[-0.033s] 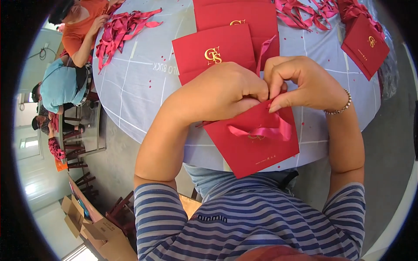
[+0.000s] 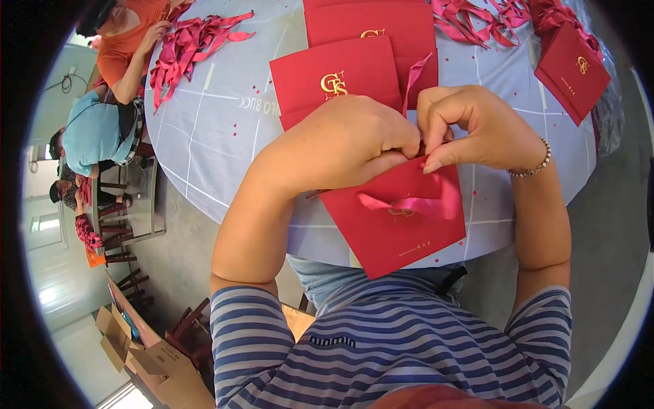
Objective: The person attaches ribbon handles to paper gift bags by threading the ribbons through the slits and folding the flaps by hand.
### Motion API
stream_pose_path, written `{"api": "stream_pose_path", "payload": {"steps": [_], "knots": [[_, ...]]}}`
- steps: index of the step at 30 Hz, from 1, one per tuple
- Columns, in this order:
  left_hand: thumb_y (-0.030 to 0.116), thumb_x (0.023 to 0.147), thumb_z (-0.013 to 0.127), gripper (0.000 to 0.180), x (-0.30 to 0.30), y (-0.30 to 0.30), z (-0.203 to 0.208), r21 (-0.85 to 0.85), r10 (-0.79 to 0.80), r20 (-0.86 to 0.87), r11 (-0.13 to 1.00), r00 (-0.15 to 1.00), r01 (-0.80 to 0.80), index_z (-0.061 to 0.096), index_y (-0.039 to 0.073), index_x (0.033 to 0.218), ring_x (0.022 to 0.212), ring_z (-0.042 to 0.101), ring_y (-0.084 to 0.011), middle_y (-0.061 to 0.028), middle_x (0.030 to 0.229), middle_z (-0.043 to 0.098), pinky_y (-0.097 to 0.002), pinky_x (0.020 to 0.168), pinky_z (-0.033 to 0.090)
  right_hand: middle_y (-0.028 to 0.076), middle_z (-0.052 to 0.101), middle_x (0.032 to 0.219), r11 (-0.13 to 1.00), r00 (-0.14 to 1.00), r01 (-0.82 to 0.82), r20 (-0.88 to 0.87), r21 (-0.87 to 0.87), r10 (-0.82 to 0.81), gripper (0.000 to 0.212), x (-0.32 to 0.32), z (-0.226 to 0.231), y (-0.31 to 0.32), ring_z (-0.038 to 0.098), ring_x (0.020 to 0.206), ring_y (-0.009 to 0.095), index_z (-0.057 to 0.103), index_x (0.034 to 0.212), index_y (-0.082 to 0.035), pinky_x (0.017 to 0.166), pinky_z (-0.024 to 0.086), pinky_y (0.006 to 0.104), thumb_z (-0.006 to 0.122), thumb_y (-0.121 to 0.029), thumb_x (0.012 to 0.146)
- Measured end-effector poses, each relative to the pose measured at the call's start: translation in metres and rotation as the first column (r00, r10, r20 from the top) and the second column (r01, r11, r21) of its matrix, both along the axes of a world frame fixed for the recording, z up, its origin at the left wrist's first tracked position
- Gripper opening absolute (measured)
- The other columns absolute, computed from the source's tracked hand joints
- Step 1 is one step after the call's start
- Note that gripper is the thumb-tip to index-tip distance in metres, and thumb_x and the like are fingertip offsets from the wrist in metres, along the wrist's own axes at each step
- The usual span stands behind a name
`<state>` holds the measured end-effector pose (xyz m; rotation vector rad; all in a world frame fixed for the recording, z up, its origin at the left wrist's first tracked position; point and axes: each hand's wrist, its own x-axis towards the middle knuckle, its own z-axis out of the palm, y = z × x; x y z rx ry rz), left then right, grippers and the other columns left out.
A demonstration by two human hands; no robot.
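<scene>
A small red paper gift bag (image 2: 415,235) with a gold emblem lies tilted at the near table edge. Bent over its top edge, my left hand (image 2: 347,140) has its fingers curled in and its thumb against the paper. My right hand (image 2: 466,126) pinches at the right end of that edge, where a pink ribbon (image 2: 409,204) meets the bag. This ribbon loops loosely across the bag's front. My curled fingers hide part of the ribbon and the bag's inside. Just beyond my hands lies another red bag (image 2: 368,61), with a ribbon end (image 2: 417,76) sticking up beside it.
Farther back lie more red bags (image 2: 409,27) and a heap of pink ribbons (image 2: 477,20). More ribbons (image 2: 184,58) are piled at the left, beside a person in orange (image 2: 129,54). Red bags (image 2: 572,75) sit far right. Cardboard boxes (image 2: 160,368) stand on the floor, lower left.
My right hand has shifted very slightly, and the bag's right side with it. Otherwise the grip of both hands looks the same.
</scene>
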<state>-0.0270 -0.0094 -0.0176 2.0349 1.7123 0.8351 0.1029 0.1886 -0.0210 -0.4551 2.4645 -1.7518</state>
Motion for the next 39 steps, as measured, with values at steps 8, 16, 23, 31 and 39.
{"api": "stream_pose_path", "payload": {"steps": [8, 16, 23, 31, 39], "knots": [[0.003, 0.078, 0.074, 0.013, -0.041, -0.021, 0.003, 0.052, 0.367, -0.173, 0.930, 0.914, -0.364, 0.065, -0.001, 0.086, 0.071, 0.062, -0.0242, -0.0115, 0.076, 0.064, -0.0322, 0.065, 0.049, 0.002, 0.059, 0.078, 0.991, 0.992, -0.123, -0.010, -0.050, 0.123, 0.018, 0.001, 0.005, 0.014, 0.054, 0.077, 0.012, 0.064, 0.070, -0.002, 0.068, 0.043, 0.0257, 0.082, -0.005, 0.073], [0.004, 0.085, 0.074, 0.018, -0.021, -0.023, 0.027, -0.240, 0.305, 0.374, 0.944, 0.876, -0.227, 0.068, 0.000, 0.101, 0.068, 0.057, -0.0089, -0.0020, 0.084, 0.065, -0.0245, 0.061, 0.045, 0.002, 0.059, 0.088, 0.999, 1.000, -0.015, -0.002, -0.037, 0.015, 0.016, 0.004, 0.005, 0.024, 0.055, 0.080, 0.010, 0.064, 0.074, -0.003, 0.075, 0.046, 0.0243, 0.080, -0.005, 0.076], [0.008, 0.090, 0.069, 0.022, -0.026, -0.023, 0.023, -0.469, 0.133, 0.509, 0.871, 0.850, 0.145, 0.066, -0.001, 0.111, 0.073, 0.061, -0.0067, -0.0030, 0.088, 0.067, -0.0220, 0.063, 0.046, 0.004, 0.059, 0.089, 0.999, 1.000, -0.016, -0.026, -0.037, 0.015, 0.017, 0.004, 0.005, 0.030, 0.053, 0.081, 0.013, 0.063, 0.072, -0.005, 0.074, 0.043, 0.0263, 0.079, -0.009, 0.076], [0.003, 0.087, 0.070, 0.027, -0.021, -0.026, 0.032, -0.492, 0.186, 0.583, 0.856, 0.791, 0.161, 0.066, -0.001, 0.114, 0.069, 0.061, -0.0069, -0.0043, 0.089, 0.067, -0.0207, 0.059, 0.045, 0.007, 0.061, 0.098, 0.998, 0.998, 0.030, -0.061, -0.061, -0.034, 0.014, 0.003, 0.006, 0.034, 0.056, 0.092, 0.015, 0.063, 0.076, -0.005, 0.082, 0.045, 0.0275, 0.076, -0.009, 0.079], [-0.004, 0.087, 0.066, 0.017, -0.028, -0.022, 0.015, -0.328, 0.138, 0.612, 0.940, 0.779, 0.091, 0.068, -0.003, 0.104, 0.059, 0.054, -0.0072, -0.0033, 0.082, 0.063, -0.0213, 0.053, 0.042, 0.018, 0.068, 0.115, 0.976, 0.997, 0.051, 0.071, -0.212, -0.037, 0.015, 0.005, 0.005, 0.032, 0.062, 0.095, 0.014, 0.063, 0.081, -0.002, 0.086, 0.049, 0.0281, 0.074, -0.012, 0.085]]}}
